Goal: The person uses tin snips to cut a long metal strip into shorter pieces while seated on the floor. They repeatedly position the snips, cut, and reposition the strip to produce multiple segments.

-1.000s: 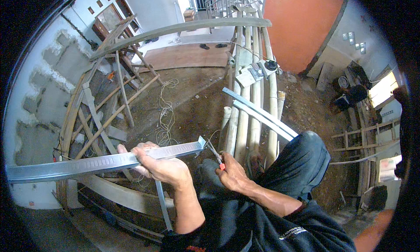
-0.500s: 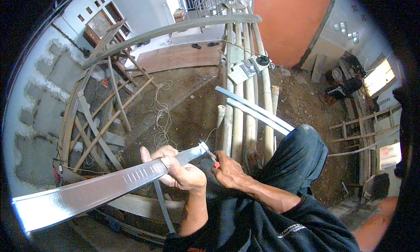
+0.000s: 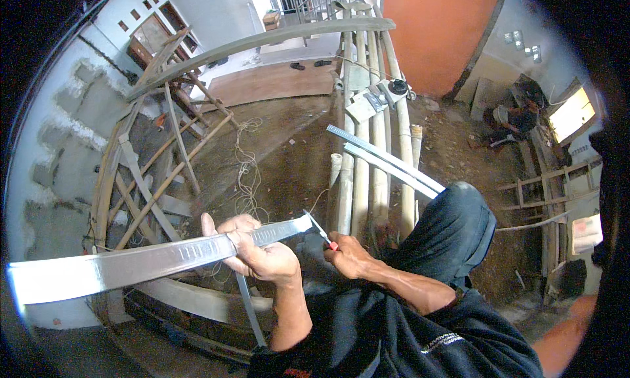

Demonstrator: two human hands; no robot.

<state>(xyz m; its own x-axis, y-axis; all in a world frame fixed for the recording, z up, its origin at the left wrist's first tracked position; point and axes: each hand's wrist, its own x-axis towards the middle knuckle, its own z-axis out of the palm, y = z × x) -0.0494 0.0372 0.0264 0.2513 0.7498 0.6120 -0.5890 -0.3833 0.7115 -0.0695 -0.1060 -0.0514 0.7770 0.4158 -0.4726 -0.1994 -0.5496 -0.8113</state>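
A long shiny metal channel (image 3: 131, 266) with short slots stretches from the left rim to the middle. My left hand (image 3: 266, 256) is wrapped round it from below, thumb raised, near its right end. In my right hand (image 3: 351, 254) are red-handled snips (image 3: 333, 246), whose thin grey jaws reach the channel's right end. Whether the jaws bite the metal is too small to tell. Two more metal channels (image 3: 394, 168) lie across the bamboo poles ahead, beside my bent knee (image 3: 456, 227).
Bamboo poles (image 3: 361, 194) run away from me, bearing a pale box (image 3: 363, 107) and a dark-topped tool (image 3: 398, 88). A wooden frame (image 3: 177, 171) leans at left. Tangled cord (image 3: 246, 181) lies on the dirt floor. Another person (image 3: 522, 119) crouches at far right.
The channel's left end has swung upward, so it lies more level. My right hand and the snips have shifted slightly right and down, and the tool's jaws show more clearly.
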